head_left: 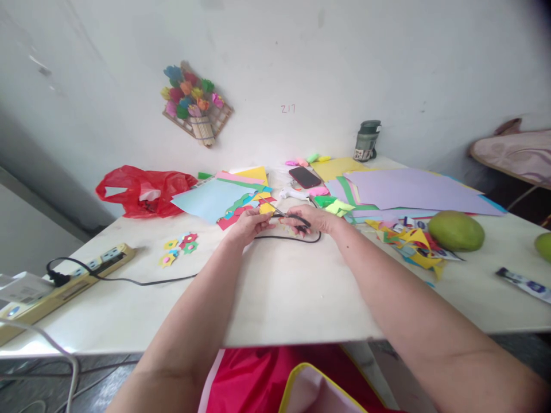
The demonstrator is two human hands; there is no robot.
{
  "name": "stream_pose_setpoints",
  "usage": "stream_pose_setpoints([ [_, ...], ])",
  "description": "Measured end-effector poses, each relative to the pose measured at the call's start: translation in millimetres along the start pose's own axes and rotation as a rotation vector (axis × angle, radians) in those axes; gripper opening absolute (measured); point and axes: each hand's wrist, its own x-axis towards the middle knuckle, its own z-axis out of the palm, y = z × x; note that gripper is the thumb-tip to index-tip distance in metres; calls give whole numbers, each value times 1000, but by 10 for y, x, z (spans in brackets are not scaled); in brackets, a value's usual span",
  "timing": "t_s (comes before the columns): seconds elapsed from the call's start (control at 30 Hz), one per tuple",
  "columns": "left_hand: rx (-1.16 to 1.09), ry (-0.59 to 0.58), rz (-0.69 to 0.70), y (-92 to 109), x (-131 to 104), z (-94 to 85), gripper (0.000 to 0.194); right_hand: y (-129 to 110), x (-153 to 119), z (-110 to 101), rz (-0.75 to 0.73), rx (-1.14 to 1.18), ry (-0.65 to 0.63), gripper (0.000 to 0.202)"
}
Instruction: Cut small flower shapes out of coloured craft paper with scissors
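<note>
Between the fingers of my left hand (252, 223) is a small piece of yellow paper (267, 207). My right hand (313, 219) is wrapped round the black handles of a pair of scissors (275, 210), whose blades point left toward that paper. Whether the blades touch it I cannot make out. Just beyond my hands lie red, green and blue paper cut-outs (235, 213) and a light blue sheet (210, 198). A white glue gun (294, 194) rests behind the scissors, and a black cord loops under my hands.
Small paper flowers (189, 246) lie on the left, near a power strip (71, 284) and a red plastic bag (146, 192). Purple sheets (413, 189), paper scraps (415, 246), a green fruit (456, 230) and a glue tube (523, 285) are on the right. A phone (304, 177) and bottle (367, 140) stay farther back.
</note>
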Motion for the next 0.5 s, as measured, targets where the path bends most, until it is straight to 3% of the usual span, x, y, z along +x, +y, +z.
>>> stream_pose_setpoints([
  [0.5, 2, 3, -32, 5, -8, -4, 24, -31, -34, -5, -14, -19, -22, 28],
])
